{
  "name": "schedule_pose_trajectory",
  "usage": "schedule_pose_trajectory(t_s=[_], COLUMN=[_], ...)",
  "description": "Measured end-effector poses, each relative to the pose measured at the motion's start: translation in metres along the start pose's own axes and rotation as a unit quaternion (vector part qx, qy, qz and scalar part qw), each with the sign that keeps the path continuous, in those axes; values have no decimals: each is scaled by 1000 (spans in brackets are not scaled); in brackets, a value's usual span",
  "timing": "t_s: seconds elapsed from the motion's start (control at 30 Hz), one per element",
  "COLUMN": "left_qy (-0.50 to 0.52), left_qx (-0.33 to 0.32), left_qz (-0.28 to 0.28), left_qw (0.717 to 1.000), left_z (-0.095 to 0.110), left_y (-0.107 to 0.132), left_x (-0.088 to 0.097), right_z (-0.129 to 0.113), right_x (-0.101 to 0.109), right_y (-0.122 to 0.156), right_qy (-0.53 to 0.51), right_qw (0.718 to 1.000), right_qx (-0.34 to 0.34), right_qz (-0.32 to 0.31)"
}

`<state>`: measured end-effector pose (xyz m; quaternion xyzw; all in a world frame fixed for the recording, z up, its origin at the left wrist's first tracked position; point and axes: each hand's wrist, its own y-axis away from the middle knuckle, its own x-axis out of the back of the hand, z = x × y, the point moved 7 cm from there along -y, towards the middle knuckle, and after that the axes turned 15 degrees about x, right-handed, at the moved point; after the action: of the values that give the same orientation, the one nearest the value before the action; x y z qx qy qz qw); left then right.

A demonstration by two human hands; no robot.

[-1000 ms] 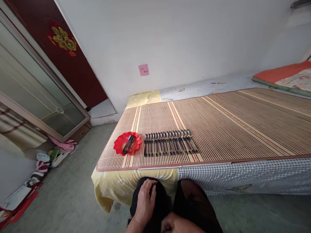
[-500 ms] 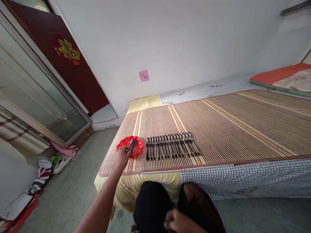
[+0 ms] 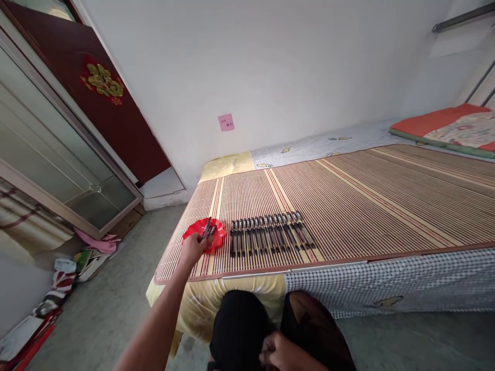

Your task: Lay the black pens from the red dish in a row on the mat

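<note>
Toward the near left corner of the bed mat, a scalloped red plate [image 3: 221,233] holds a few dark pens [image 3: 211,232]. My left hand [image 3: 193,248] reaches over the plate's left side, thumb and fingers closed on one of these pens; its lower end is hidden by the fingers. Just right of the plate lies a row of several dark capped pens [image 3: 266,234], side by side, caps toward the wall. Down by my knees, my right hand [image 3: 280,351] rests with curled fingers, and nothing shows in it.
The striped mat [image 3: 348,206] covers the bed, whose near edge is close to my knees. Folded orange bedding [image 3: 433,121] lies at the far right. A pink note [image 3: 226,122] is stuck on the wall. At left, a glass-panelled door [image 3: 77,175] stands above cloths on the floor.
The view has turned slightly, so the scene sits a little farther left. My left hand stays at the plate with its fingers on the pen. My right hand has barely moved.
</note>
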<state>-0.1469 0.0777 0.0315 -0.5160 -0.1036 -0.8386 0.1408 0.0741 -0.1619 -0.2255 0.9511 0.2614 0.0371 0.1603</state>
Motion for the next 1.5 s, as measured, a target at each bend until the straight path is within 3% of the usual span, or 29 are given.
schedule_pose_trajectory(t_s=[0.1, 0.2, 0.27, 0.33, 0.4, 0.5, 0.83, 1.0, 1.33, 1.43, 1.5], left_qy=[146, 272, 442, 498, 495, 465, 425, 418, 421, 409, 399], left_qx=[-17, -21, 20, 34, 24, -6, -43, -44, -29, -27, -14], left_qz=[-70, -152, -274, -348, -392, -409, -421, -471, -476, -482, -522], left_qw=[987, 950, 854, 794, 775, 785, 800, 776, 772, 774, 754], left_z=[2, 0, 0, 5, 13, 25, 38, 46, 58, 62, 56], left_y=[48, 112, 156, 194, 222, 246, 263, 268, 260, 255, 257], left_x=[-9, -35, -60, -79, -91, -100, -120, -126, -135, -134, -140], right_z=[-11, -52, -93, -134, -166, -193, -188, -193, -165, -160, -154], right_x=[4, 18, 38, 67, 91, 107, 98, 97, 104, 124, 161], right_y=[3, 15, 29, 45, 59, 68, 76, 85, 72, 67, 71], right_qy=[-16, -65, -100, -114, -114, -110, -139, -152, -162, -188, -204], right_qw=[1000, 995, 984, 966, 947, 934, 924, 926, 923, 907, 876], right_qx=[6, 73, 146, 211, 250, 280, 298, 306, 273, 259, 253], right_qz=[-4, -6, 19, 94, 164, 195, 197, 160, 219, 272, 356])
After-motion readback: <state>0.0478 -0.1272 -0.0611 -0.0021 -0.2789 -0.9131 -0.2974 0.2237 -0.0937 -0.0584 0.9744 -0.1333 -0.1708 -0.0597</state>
